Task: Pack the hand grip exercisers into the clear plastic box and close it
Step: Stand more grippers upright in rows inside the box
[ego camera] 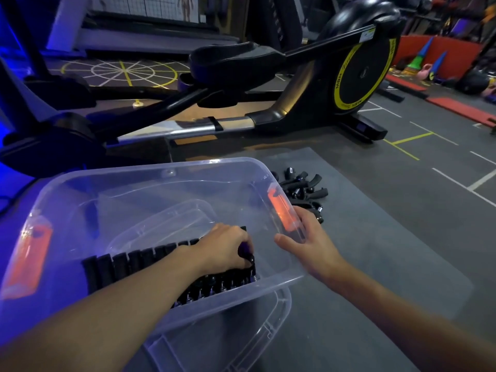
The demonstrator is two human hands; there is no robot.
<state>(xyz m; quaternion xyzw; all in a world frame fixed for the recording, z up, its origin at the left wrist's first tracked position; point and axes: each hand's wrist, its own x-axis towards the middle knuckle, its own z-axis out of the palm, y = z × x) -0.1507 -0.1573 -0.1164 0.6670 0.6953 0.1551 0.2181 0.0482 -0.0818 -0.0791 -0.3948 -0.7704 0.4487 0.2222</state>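
Mostly, the left hand (225, 247) hides its gripped exerciser (244, 251); right hand (306, 237) holds box (150, 170).

Box (150, 181) on a floor mat (381, 237), resting over its lid (257, 334), which juts out at 5 o'clock. Inside, a row of grip exercisers (128, 264) along the 6 o'clock wall. The left hand (225, 248) grips the exerciser (245, 254) at the row's right end. The right hand (306, 237) holds the 3 o'clock wall. Loose pile of exercisers (303, 187) on the mat at 2 o'clock. Exercise machine (268, 108) behind, at 12 o'clock.
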